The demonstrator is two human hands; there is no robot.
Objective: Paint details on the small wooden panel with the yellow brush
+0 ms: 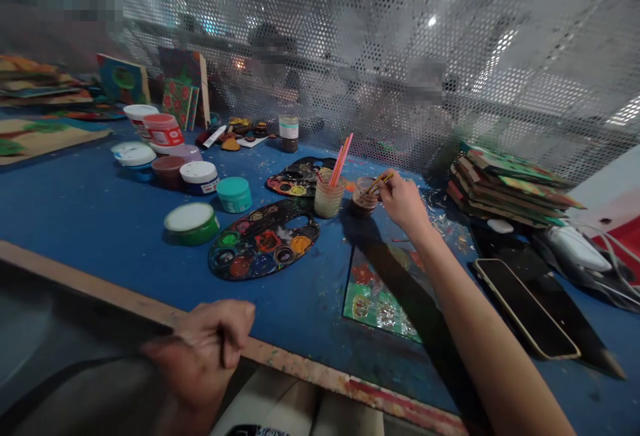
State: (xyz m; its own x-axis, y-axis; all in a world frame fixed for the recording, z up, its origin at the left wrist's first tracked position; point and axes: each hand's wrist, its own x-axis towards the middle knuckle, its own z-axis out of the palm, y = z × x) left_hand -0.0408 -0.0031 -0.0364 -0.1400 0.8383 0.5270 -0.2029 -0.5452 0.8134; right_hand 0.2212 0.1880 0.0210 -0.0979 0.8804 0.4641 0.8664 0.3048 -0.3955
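My right hand [403,199] pinches a paintbrush [377,183], whose lower end is inside a small clear jar of dark brown liquid [365,197]. Just left of that jar stands a ribbed jar [330,196] with pink and orange sticks in it. Below my right forearm lies a glossy painted panel [383,303] in green, red and white, partly covered by the arm's shadow. My left hand [207,339] is at the table's front edge, its fingers curled in, with nothing visible in them. Two dark paint palettes, the nearer [265,239] and the farther [295,179], hold several colours.
Several paint tubs stand on the left, including a green one [191,224] and a teal one [234,195]. A stack of painted boards [510,186] is at the right, near a phone [525,306]. Behind the blue table [280,303] rises a perforated metal screen [340,56].
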